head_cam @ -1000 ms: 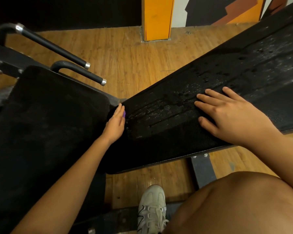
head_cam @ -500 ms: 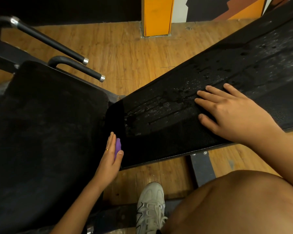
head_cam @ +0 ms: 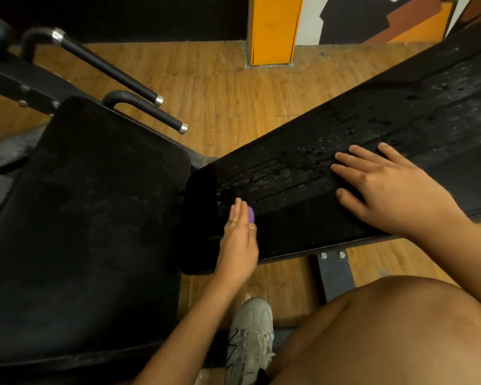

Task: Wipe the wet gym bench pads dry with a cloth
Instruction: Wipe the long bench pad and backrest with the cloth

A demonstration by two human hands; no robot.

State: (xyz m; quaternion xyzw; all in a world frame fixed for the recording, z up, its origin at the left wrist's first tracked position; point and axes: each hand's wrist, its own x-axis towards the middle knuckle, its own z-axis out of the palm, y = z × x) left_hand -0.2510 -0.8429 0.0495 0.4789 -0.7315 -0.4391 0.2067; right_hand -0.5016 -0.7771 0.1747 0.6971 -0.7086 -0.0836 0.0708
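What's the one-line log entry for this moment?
left hand: holds purple cloth over bench pad | right hand: flat on bench pad | surface: wet droplets

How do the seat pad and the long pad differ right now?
The long pad glistens with droplets; the seat pad looks dull. The long pad is narrow, the seat pad broad. The right hand lies flat on the long pad, and the left hand pinches a purple cloth over its end; the seat pad is untouched. Both are black.
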